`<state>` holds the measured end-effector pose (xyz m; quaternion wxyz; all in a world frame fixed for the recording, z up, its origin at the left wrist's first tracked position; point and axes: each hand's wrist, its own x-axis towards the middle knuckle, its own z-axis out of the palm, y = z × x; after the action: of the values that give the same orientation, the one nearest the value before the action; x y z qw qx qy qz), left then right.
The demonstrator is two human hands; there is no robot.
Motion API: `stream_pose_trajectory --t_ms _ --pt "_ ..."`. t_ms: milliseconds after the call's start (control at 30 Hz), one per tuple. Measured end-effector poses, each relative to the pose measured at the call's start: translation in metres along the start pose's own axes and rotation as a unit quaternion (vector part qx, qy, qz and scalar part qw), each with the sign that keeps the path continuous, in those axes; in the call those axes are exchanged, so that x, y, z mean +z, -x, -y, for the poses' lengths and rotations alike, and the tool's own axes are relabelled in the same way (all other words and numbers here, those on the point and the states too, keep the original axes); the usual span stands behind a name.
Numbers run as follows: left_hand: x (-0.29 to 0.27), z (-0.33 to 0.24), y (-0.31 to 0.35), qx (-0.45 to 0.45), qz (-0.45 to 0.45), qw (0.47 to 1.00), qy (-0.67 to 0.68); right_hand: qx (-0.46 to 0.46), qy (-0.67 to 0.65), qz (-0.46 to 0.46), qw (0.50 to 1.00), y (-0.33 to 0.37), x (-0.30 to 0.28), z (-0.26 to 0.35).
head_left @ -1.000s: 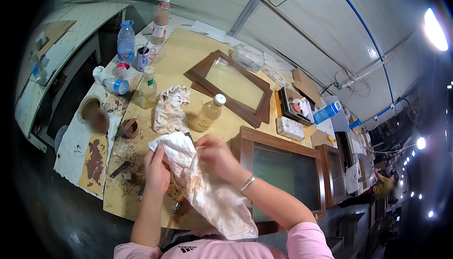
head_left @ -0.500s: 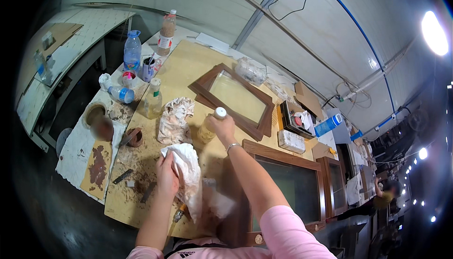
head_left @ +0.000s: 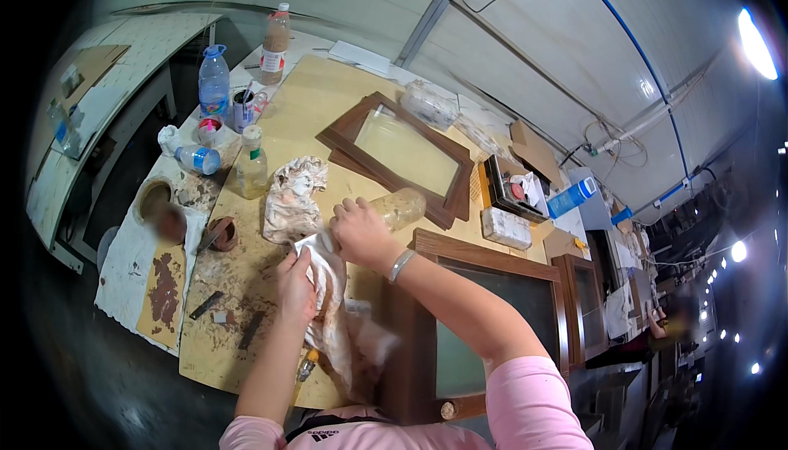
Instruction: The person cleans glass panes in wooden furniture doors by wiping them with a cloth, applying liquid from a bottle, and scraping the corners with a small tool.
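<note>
My left hand (head_left: pixel 295 287) is closed on a white rag (head_left: pixel 328 286) with brownish stains, which hangs down over the table's near edge. Just to its right, my right hand (head_left: pixel 361 235) grips a clear plastic bottle (head_left: pixel 402 206) tipped on its side. The bottle's base points right and its neck end is hidden by my fingers, close to the top of the rag. Beyond my left hand lies a crumpled, stained cloth (head_left: pixel 289 204). A capped bottle of yellowish liquid (head_left: pixel 251 173) stands left of that cloth.
Brown wooden frames (head_left: pixel 341 134) lie stacked at the back, and a glazed frame (head_left: pixel 492 265) lies by my right forearm. A brown-crusted cup (head_left: pixel 222 235), a scraper blade (head_left: pixel 206 305) and an air nozzle (head_left: pixel 307 364) are on the left. Bottles (head_left: pixel 214 85) stand behind them.
My right hand has tipped the bottle from upright onto its side and brought its neck end to the rag. My left hand still holds the rag, which now shows brown stains.
</note>
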<state>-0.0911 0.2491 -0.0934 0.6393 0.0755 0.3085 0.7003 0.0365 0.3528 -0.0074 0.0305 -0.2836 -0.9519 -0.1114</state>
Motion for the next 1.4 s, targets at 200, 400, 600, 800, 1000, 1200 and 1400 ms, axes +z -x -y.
stream_pose_trajectory --t_ms 200,400,600,800,1000,1200,1400 --pt "-0.004 0.005 -0.002 0.008 0.022 1.0 0.001 -0.018 0.091 0.037 0.995 0.002 0.003 -0.002" --pt "-0.007 0.006 -0.004 0.018 0.024 0.999 -0.017 0.005 0.078 0.009 0.997 -0.001 0.016 -0.007" --pt "0.0 -0.006 0.006 0.019 0.038 0.998 -0.04 0.264 -0.214 -0.05 0.939 -0.022 0.022 -0.025" --pt "0.008 -0.013 0.022 0.016 0.047 0.99 -0.133 0.448 -0.504 -0.153 0.722 -0.013 0.057 -0.062" --pt "0.046 -0.007 0.046 0.035 0.136 0.971 -0.195 0.479 -0.525 -0.052 0.702 0.004 0.038 -0.088" --pt "0.08 0.02 0.081 0.196 0.467 0.694 -0.512 0.311 -0.352 -0.032 0.882 0.058 -0.029 -0.103" --pt "0.115 0.036 0.032 0.259 0.38 0.443 -0.769 0.414 -0.162 0.014 0.896 0.203 -0.04 -0.131"
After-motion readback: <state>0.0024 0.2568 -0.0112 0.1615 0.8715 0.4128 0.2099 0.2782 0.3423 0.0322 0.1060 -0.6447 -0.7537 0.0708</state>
